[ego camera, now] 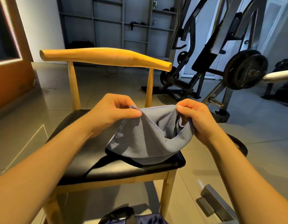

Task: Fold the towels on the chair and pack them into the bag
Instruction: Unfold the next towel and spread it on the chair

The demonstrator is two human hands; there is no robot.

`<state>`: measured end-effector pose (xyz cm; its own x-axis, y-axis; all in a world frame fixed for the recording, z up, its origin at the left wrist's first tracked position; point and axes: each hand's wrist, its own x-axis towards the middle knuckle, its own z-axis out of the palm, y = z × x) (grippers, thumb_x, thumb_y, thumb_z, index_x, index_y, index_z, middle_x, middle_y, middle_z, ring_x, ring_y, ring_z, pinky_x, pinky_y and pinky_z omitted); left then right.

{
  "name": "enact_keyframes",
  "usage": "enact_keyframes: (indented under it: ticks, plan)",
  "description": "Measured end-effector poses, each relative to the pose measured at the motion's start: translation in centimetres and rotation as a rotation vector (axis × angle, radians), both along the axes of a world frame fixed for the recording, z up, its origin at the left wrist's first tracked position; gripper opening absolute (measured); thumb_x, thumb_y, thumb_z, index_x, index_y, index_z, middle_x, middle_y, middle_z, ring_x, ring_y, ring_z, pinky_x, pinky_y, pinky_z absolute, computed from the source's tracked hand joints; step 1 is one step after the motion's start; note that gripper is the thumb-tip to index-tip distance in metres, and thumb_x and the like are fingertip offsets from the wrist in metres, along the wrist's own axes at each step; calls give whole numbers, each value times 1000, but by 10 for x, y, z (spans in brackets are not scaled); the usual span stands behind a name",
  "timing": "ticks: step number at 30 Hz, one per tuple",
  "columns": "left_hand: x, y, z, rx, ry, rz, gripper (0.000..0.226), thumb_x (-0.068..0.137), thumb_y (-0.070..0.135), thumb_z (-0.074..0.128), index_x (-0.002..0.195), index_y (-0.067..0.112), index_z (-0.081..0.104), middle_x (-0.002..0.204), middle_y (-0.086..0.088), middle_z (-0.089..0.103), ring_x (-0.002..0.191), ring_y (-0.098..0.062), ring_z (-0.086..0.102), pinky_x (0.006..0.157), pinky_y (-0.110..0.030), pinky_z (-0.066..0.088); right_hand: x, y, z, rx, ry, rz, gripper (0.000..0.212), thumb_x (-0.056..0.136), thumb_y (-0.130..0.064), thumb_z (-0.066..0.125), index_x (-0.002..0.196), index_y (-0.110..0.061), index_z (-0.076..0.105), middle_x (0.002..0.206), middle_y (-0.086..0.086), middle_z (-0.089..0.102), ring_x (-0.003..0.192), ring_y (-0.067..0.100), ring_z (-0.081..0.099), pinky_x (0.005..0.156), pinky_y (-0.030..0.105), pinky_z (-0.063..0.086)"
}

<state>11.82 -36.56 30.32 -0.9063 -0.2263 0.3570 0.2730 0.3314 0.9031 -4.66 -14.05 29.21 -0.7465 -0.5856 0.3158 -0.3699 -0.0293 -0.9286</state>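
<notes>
Head view: at the centre of the frame, a grey-blue microfibre towel with a stitched hem (146, 139) hangs between two hands. The left hand (114, 110) pinches its upper edge, grip clamped on the cloth. The right hand (198, 120) holds the bunched opposite edge, grip likewise clamped. The towel's lower fold rests on a black fabric bag with a strap (98, 165), which lies on the wooden chair with a black padded seat (78, 143). A black weight machine (245, 70) stands at upper right.

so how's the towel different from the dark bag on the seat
The towel is pale grey-blue; the bag is near black. The towel is held up by the left hand and right hand; the bag lies flat on the chair seat. Both are soft cloth.
</notes>
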Motion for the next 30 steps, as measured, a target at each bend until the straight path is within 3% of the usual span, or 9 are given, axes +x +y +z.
enact_keyframes:
  ticks: [3,7,9,12,15,18,22,25,30]
  plan:
    - [3,-2,-2,-52,-65,-7,3,86,9,75,86,6,76,85,-8,76,83,-15,72,75,-23,57,1,-2,2,55,8,-20,17,97,-8,62,83,-12,71,68,-2,63,64,11,54,67,27,44]
    - [6,-7,-1,-95,-49,32,17,95,8,66,98,13,81,99,-5,79,96,-17,70,84,-28,54,1,-5,7,231,77,-154,12,92,-13,66,81,-11,73,71,3,64,68,16,56,70,36,46]
    - [7,-5,1,-131,-44,30,19,98,10,63,103,15,81,102,-1,79,94,-13,65,79,-28,48,8,-8,15,206,154,-187,12,92,-19,69,82,-14,73,72,-1,66,71,14,60,71,33,49]
    - [7,1,5,-143,-17,19,18,97,9,65,102,13,81,99,-4,79,88,-9,63,74,-20,48,27,-17,30,156,287,-78,6,92,-23,73,89,-18,75,85,-7,72,81,7,68,78,27,53]
    - [6,6,8,-99,12,-10,14,91,5,69,100,3,80,96,-13,77,92,-19,72,83,-24,56,42,-27,36,258,415,66,17,92,-23,75,108,-20,76,99,-6,75,89,9,70,85,28,57]
    - [5,10,10,-96,27,-52,13,88,3,71,98,2,80,96,-16,77,95,-28,73,88,-30,58,49,-33,33,287,385,163,19,93,-27,73,110,-20,77,91,4,76,85,23,70,85,36,57]
    - [4,11,8,-102,34,-48,12,88,-1,71,93,4,80,93,-16,76,89,-25,72,83,-28,58,51,-34,30,241,346,204,19,93,-27,74,94,-9,78,88,14,73,79,23,64,78,37,52]
    - [0,7,2,-16,62,11,8,83,1,75,87,6,80,93,-18,76,87,-23,70,86,-32,57,49,-33,31,176,326,190,16,93,-21,73,94,-5,76,90,23,71,77,29,60,76,35,49]
    - [-5,6,-7,143,68,25,19,74,15,81,89,4,77,95,-12,76,91,-20,70,88,-29,56,48,-32,28,84,282,174,12,93,-12,71,96,-1,77,87,19,73,79,15,67,79,26,56]
